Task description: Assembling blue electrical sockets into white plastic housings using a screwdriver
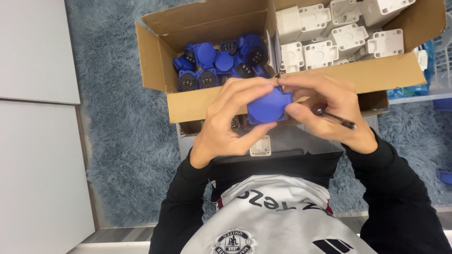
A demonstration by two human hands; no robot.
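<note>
Blue plastic is the material of the socket part (268, 106) that both hands hold between them, just above the near edge of the cardboard box (155, 56). The left hand (230, 117) is curled around the left side of this blue socket part, with the fingertips on its top edge and the thumb under it. The right hand (329, 110) pinches the right side of the part between thumb and forefinger, and it also keeps a thin dark screwdriver (336, 118) clamped under its other fingers (the shaft points away to the right). The fingertips of the two hands touch each other above the part.

Behind the hands, the box is divided in two compartments. The left compartment holds a heap of blue sockets (219, 63) with dark round faces. The right one holds white plastic housings (339, 35), lying close together. One small white part (261, 146) lies below the hands, near the person's chest. The box stands on a grey-blue fluffy rug (117, 127).
</note>
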